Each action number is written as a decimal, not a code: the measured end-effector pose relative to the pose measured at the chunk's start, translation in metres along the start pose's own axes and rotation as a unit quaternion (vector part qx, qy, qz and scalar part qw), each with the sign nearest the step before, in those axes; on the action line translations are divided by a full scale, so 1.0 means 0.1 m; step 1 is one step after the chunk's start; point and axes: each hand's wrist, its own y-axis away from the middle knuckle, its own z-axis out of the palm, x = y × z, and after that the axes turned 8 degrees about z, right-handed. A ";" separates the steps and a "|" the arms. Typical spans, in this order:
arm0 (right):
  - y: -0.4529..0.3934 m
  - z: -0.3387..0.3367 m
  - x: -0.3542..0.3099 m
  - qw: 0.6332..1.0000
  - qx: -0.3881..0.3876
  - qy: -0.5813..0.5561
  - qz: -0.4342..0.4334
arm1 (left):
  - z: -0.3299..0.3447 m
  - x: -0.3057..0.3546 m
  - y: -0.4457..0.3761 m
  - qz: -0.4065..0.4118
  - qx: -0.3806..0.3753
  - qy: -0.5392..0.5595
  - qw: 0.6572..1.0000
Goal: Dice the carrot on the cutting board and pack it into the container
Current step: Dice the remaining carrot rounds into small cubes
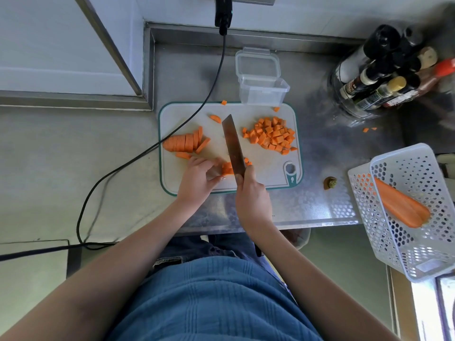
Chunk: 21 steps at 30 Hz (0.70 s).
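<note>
Orange carrot strips (227, 168) lie bunched at the near edge of the cutting board (172, 114), and this is where your risk sits. Your left hand (198, 177) pinches the bunch with curled fingers, and the fingertips look to rest just beside the flat of the knife (232, 143); if they creep forward of the knuckles as the bunch shortens, the next stroke may catch them. Your right hand (251, 195) is wrapped firmly round the handle, the grip set high against the blade, which appears sound. The bunch is short and loose, so the strips could roll or splay under the edge and give uneven dice. The sliced carrot (184, 143) at the left of the board is not yet diced, and a pile of dice (272, 135) sits at the right, close to the board's edge. Stray pieces (369, 129) already lie on the steel counter (307, 200), so further chopping or a careless sweep would likely scatter more. The clear container (262, 91) stands open and empty, touching the far edge of the board with its lid hinged back; being light, it may slide or tip when you scrape dice toward it. A black cable (147, 151) crosses the board's left corner close to the slices, where it could snag your left forearm.
</note>
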 end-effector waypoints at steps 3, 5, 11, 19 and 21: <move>0.00 0.05 0.02 1.000 -0.004 0.005 0.005 | 0.02 0.00 0.00 -0.004 0.009 -0.003 1.000; 0.00 0.07 0.04 1.000 -0.001 0.008 0.002 | 0.03 0.00 0.00 -0.005 0.012 -0.002 1.000; -0.02 0.12 0.07 0.999 0.007 0.031 -0.006 | 0.07 -0.05 -0.02 0.000 0.017 0.007 1.000; -0.03 0.17 0.08 0.998 -0.011 0.067 -0.003 | 0.08 -0.05 -0.02 0.001 0.020 0.010 1.000; -0.04 0.18 0.07 0.997 -0.020 0.072 0.004 | 0.08 -0.05 -0.02 -0.003 0.018 0.013 1.000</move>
